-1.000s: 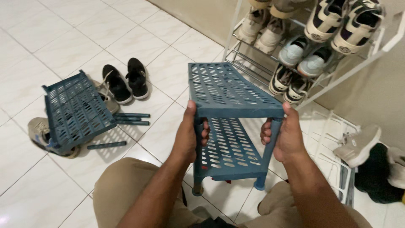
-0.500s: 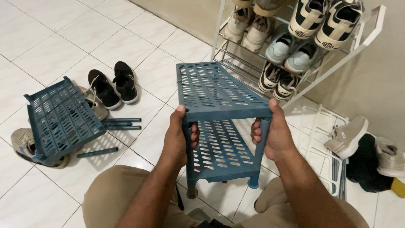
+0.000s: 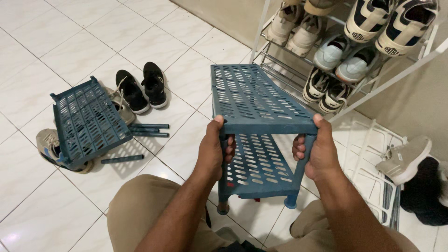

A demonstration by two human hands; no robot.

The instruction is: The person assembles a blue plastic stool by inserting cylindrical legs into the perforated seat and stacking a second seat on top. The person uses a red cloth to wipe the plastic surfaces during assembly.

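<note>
1. Two-tier rack (image 3: 254, 100) stands centre on the tile floor (image 3: 60, 56), left hand (image 3: 212, 151) and right hand (image 3: 319, 151) on its near posts.
2. Loose shelf (image 3: 88, 122) lies left, on a sneaker (image 3: 46, 142).
3. Tubes (image 3: 147, 130) lie between the shelf and the rack.
4. Pair of shoes (image 3: 142, 88) sits behind the tubes.
5. Wire shoe rack (image 3: 354, 51) stands behind, to the right.

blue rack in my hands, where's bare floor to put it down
Bare white tiles stretch far left, beyond the black sneakers. Another bare patch lies near left, below the loose blue shelf panel and tubes. The right is crowded: metal shoe rack, white wire rack, grey shoe.
</note>
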